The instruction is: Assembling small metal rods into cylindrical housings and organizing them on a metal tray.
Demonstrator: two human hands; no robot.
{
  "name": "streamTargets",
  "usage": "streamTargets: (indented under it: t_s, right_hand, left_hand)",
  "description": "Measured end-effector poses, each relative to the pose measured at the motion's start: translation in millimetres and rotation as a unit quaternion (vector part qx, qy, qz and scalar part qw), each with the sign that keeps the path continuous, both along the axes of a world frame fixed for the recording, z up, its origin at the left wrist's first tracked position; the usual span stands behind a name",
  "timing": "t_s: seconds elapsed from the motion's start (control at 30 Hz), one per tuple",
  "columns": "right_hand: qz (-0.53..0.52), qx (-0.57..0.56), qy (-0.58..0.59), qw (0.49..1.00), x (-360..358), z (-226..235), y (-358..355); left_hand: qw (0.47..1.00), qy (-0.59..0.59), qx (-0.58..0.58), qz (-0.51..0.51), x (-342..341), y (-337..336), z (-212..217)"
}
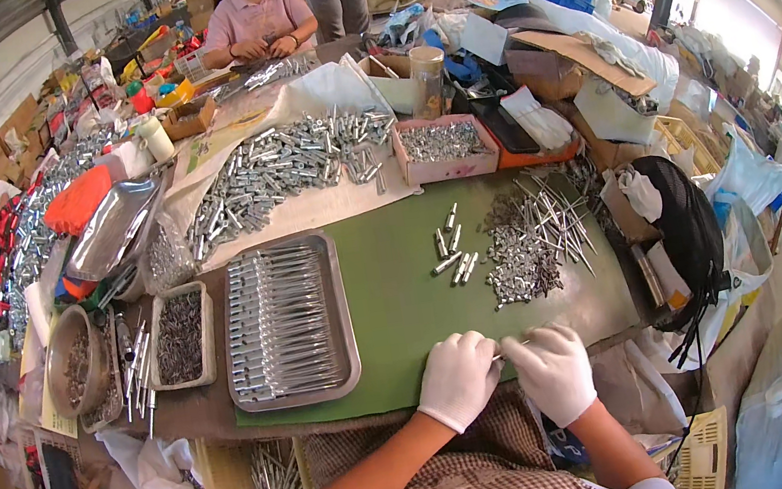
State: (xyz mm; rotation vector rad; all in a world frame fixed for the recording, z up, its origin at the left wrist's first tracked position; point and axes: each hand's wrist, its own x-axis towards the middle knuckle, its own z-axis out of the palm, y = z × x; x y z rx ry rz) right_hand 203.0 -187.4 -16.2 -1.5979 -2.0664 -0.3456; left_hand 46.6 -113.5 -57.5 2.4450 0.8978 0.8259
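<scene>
My left hand [458, 380] and my right hand [554, 374], both in white gloves, meet at the front edge of the green mat [392, 315]. Their fingers are closed around a small metal part [499, 356], mostly hidden by the gloves. Beyond them on the mat lie several short silver cylinders [453, 243]. To their right is a heap of small metal fittings [519, 271], with long thin pointed rods [560, 224] scattered against it. Left of my hands, a metal tray [350, 352] holds rows of silver pointed pieces [281, 322].
A pile of silver cylinders [269, 172] covers paper at the back, beside a pink box [408, 169] of small parts. Bowls and a bin of dark screws [180, 337] stand left. A black bag [681, 221] hangs at the right edge. Across the table a person [262, 21] sits working.
</scene>
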Motion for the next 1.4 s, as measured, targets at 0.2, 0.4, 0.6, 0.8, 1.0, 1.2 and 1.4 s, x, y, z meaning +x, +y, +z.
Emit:
streamTargets:
  t_s: [0.2, 0.4, 0.6, 0.8, 1.0, 1.2, 1.4]
  right_hand:
    - [-0.078, 0.035, 0.046, 0.995, 34, -15, 4]
    - [-0.453, -0.017, -0.067, 0.889, 170, -39, -11]
    - [-0.481, -0.083, -0.090, 0.868, 202, -42, -14]
    - [-0.455, -0.100, 0.049, 0.884, 210, -42, -4]
    - [-0.185, 0.005, 0.106, 0.977, 57, -14, -28]
    - [-0.139, -0.148, 0.143, 0.969, 10, -27, -48]
    - [-0.172, -0.260, 0.198, 0.929, 14, -26, -45]
  left_hand:
    - [1.000, -0.016, 0.018, 0.006, 0, 3, -2]
    - [0.999, -0.005, 0.028, 0.029, 0, -4, 0]
    - [0.998, 0.017, 0.034, 0.044, 2, -7, -3]
    - [0.997, 0.034, 0.039, 0.051, -1, -2, 7]
    - [0.999, 0.007, 0.029, 0.043, -1, 1, -3]
    - [0.999, 0.008, 0.018, 0.034, 0, -2, -3]
    - [0.999, 0.013, 0.012, 0.035, 1, 0, -4]
